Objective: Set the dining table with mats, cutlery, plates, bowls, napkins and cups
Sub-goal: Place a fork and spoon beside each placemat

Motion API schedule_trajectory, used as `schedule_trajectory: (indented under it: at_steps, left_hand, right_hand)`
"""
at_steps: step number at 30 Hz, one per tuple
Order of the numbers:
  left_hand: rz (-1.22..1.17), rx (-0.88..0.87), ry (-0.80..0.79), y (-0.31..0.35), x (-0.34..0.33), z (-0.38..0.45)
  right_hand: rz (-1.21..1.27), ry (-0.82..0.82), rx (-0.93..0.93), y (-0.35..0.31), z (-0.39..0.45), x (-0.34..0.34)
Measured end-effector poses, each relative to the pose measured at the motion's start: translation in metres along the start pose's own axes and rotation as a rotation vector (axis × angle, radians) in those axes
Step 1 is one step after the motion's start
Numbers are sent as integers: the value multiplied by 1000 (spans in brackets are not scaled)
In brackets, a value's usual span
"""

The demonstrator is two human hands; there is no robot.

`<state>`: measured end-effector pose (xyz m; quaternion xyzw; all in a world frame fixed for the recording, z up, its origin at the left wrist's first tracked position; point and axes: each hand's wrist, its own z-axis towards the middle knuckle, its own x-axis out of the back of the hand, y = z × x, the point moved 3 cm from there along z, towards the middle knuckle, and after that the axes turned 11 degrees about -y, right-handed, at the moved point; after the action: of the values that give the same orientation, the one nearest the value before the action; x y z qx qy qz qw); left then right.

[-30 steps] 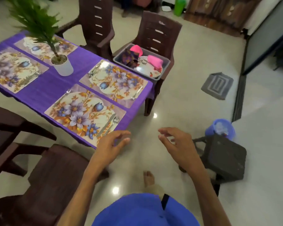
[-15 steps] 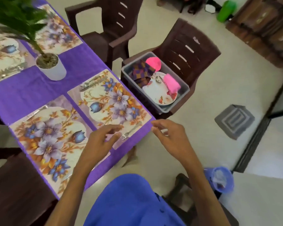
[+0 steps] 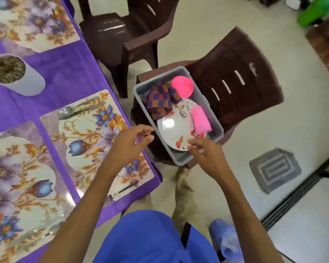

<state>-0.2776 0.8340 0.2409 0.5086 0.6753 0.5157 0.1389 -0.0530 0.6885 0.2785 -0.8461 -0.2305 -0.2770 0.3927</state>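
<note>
I'm hovering both hands over the grey tub on the chair, since the plate is lying inside it. Left hand and right hand are both released, fingers loose, grasping nothing. Mats and cutlery are waiting on the worktop.

I see the table under a purple cloth, floral mats on it with cutlery, a white plant pot at ten o'clock. At one o'clock, a brown chair carries the grey bin.
</note>
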Motion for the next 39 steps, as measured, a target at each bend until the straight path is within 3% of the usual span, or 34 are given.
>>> schedule_trajectory:
  at_steps: [6,12,20,22,25,30,35,37,39]
  left_hand:
    - [-191,161,214,-18,-48,95]
    - [-363,289,407,-24,-93,159]
    - [-447,390,493,-34,-128,192]
    - [-446,413,490,-40,-136,194]
    - [-442,463,482,-47,-145,194]
    - [-475,515,464,-52,-160,195]
    - [-432,573,439,-64,-177,209]
    - [-355,610,431,-73,-192,221]
    - [-243,643,457,-79,-211,238]
  right_hand:
    - [-58,-140,-42,88,166,14]
    - [-285,-104,7,151,307,-2]
    - [-513,-82,156,158,367,-50]
    - [-399,-77,231,162,374,-60]
    - [-173,-144,132,165,380,-61]
    - [-64,-179,76,178,390,-42]
    - [494,-430,-100,183,377,-19]
    - [506,-513,-146,179,365,-4]
    - [417,-487,-194,180,353,17]
